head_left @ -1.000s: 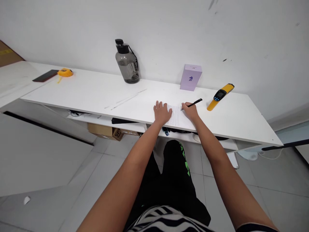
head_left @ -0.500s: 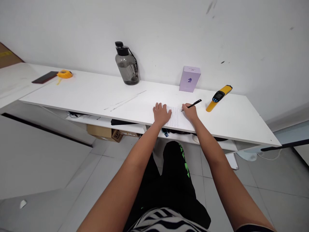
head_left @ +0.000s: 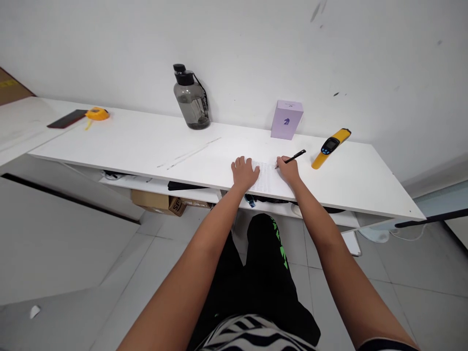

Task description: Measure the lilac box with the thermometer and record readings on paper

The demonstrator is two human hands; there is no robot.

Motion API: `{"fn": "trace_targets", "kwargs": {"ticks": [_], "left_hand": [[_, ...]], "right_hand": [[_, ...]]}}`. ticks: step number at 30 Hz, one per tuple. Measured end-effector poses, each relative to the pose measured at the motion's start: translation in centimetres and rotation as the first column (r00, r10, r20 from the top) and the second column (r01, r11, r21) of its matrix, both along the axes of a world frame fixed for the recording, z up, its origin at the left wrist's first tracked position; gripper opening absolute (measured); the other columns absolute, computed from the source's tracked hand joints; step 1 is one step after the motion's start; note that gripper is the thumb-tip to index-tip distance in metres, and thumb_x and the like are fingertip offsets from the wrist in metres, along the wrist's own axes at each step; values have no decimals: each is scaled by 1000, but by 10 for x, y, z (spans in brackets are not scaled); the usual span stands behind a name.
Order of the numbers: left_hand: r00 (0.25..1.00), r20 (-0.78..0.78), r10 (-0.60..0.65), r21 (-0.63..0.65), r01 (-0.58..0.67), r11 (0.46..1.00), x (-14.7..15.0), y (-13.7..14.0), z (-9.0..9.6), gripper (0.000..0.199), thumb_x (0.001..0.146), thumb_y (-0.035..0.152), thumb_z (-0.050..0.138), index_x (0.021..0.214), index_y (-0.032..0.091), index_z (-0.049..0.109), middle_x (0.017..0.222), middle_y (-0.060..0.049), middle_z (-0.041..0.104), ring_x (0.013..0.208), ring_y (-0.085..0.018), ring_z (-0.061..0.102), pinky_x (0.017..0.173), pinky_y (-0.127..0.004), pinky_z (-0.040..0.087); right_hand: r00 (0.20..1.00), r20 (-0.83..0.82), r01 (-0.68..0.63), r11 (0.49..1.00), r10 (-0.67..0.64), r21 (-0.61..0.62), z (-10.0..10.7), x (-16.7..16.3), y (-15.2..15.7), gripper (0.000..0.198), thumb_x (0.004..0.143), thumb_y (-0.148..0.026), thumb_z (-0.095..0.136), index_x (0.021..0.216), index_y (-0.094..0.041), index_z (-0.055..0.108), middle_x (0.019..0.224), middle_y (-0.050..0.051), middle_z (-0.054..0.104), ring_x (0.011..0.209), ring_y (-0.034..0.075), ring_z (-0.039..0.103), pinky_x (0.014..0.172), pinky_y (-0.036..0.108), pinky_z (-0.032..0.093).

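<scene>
My right hand (head_left: 288, 169) is closed around a black pen (head_left: 297, 155), its tip pointing down at the right part of a white sheet of paper (head_left: 266, 178). Rows of faint marks cover the paper, too small to read. With fingers spread, my left hand (head_left: 244, 172) lies flat over the paper's left side and hides that part of it. Both hands are at the front half of a narrow white desk (head_left: 139, 141).
Behind the paper stands a purple box (head_left: 287, 120); to the right lies a yellow infrared thermometer (head_left: 331, 147). A grey water bottle (head_left: 192, 103) is against the wall. Farther left are an orange tape measure (head_left: 97, 113) and a dark flat object (head_left: 68, 119). Below sits a cardboard box (head_left: 151, 200).
The view has shifted very slightly. Both hands keep their places on the paper, and the pen has hardly moved.
</scene>
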State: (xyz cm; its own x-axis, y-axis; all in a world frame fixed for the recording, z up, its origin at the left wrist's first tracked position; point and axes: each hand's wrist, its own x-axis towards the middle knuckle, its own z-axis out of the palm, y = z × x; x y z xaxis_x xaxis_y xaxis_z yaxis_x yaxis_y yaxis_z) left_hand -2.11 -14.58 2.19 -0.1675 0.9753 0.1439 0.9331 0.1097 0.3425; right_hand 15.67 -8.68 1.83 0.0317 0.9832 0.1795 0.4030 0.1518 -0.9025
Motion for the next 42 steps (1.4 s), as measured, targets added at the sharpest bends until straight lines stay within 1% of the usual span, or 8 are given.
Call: {"fn": "trace_targets", "kwargs": {"ticks": [6,14,20,23,27,32,37,42], "left_hand": [[1000,-1,-1,-2,1,1000,0,2,-1,51,98,46,40,139,20,55,157,-16,45,149,-32,36,126,-51,23],[1000,6,-8,6,8,1000,0,0,1,51,98,45,40,139,19,55,156,-15,46,148,-31,38,126,-51,23],[1000,1,-3,1,3,1000,0,-2,3,51,99,45,39,138,18,57,161,-16,41,152,-30,33,127,-51,24],[999,-13,50,1,-50,999,1,-3,4,50,99,43,37,136,17,59,165,-16,36,157,-31,26,127,-52,24],[988,-2,154,1,-154,988,3,-3,4,56,98,44,37,141,13,56,168,-18,30,159,-34,18,127,-58,20],[977,-3,215,-20,-215,976,5,-1,3,66,96,47,37,150,10,47,170,-19,23,161,-35,10,128,-60,13],[978,-5,209,-34,-209,977,6,0,3,72,97,47,34,154,5,41,170,-21,22,161,-36,10,128,-61,12],[979,4,204,-50,-204,978,5,-1,4,72,97,47,34,156,6,40,170,-20,23,161,-35,11,128,-59,15]], "right_hand": [[1000,10,-10,1000,11,-15,4,-2,-2,29,79,-38,54,54,-22,52,59,-1,56,66,16,50,66,30,41],[1000,-13,18,999,-19,-40,4,1,2,27,77,-32,56,53,-22,53,53,-2,48,61,15,46,62,29,39],[988,-149,46,999,-46,2,-4,1,7,45,89,-59,55,63,-22,59,59,-1,52,60,15,48,65,31,42],[989,-140,45,999,-43,14,-7,0,9,53,87,-72,54,68,-22,62,57,-2,50,61,17,50,66,31,43],[992,-125,37,999,-35,8,-8,1,10,58,85,-77,52,70,-23,62,56,-2,49,62,17,51,66,32,43],[993,-118,28,1000,-27,5,-6,1,8,57,85,-77,53,70,-23,62,57,-2,49,62,17,50,66,32,42],[992,-122,26,1000,-27,-13,-3,0,5,55,87,-75,52,72,-23,61,60,-2,49,62,17,49,66,32,42],[998,-41,42,999,-41,23,-3,2,3,45,89,-65,54,79,-22,63,73,1,58,75,19,55,77,34,46]]}}
